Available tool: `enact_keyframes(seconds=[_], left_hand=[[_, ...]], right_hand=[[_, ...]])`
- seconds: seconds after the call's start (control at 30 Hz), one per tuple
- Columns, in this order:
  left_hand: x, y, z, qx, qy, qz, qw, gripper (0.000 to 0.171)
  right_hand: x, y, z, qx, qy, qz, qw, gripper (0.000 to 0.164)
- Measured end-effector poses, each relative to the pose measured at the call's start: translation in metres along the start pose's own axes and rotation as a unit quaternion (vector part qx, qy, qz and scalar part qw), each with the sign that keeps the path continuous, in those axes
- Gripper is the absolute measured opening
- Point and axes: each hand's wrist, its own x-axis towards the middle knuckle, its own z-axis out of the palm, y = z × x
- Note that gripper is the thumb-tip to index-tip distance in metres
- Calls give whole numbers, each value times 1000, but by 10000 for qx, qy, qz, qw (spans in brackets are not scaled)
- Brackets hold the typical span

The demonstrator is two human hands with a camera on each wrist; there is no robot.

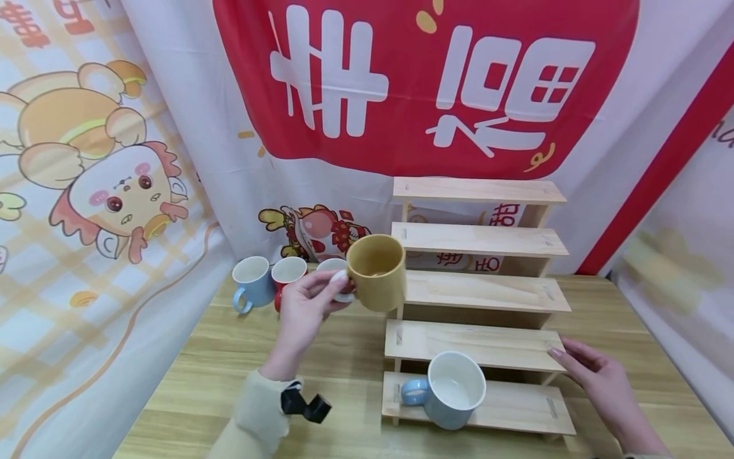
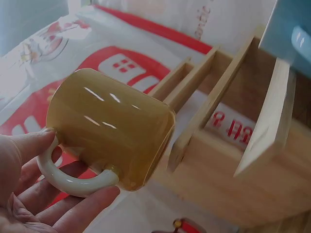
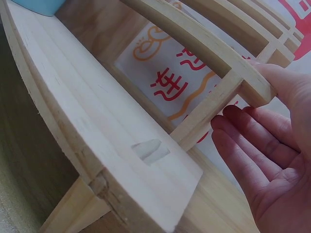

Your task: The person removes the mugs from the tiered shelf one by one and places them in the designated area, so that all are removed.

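In the head view, my left hand [image 1: 302, 312] pinches the white handle of a mustard-yellow mug [image 1: 380, 284], raised beside the stepped wooden shelf rack [image 1: 476, 344]. The left wrist view shows the mug [image 2: 109, 126] tilted, with thumb and fingers about its handle. My right hand [image 1: 602, 382] grips the right end of the second tier from the bottom. Its thumb lies on top of the board and the fingers reach below, as the right wrist view shows. A light blue mug [image 1: 449, 398] stands upright on the lowest tier, handle to the left.
Behind my left hand, a blue mug [image 1: 252, 280], a red mug [image 1: 288, 271] and a partly hidden mug [image 1: 331, 264] stand along the back of the wooden table [image 1: 189, 389]. A printed cloth [image 1: 189, 127] hangs behind and at the sides.
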Motion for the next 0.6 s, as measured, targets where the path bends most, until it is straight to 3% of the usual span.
enact_keyframes(seconds=[0.2,0.33,0.6], left_hand=[[-4,-1,-36,300,638,23,9975,28],[-9,-3,-56,168,1054,-43,9943,29],[-23,-11,-97,98,1999,-2,9798,29]], right_hand=[[0,-1,-1,-47,-2,-17,10000,23],[0,-2,-1,-242,22,-39,9997,26],[1,-3,-1,-268,15,64,9996,26]])
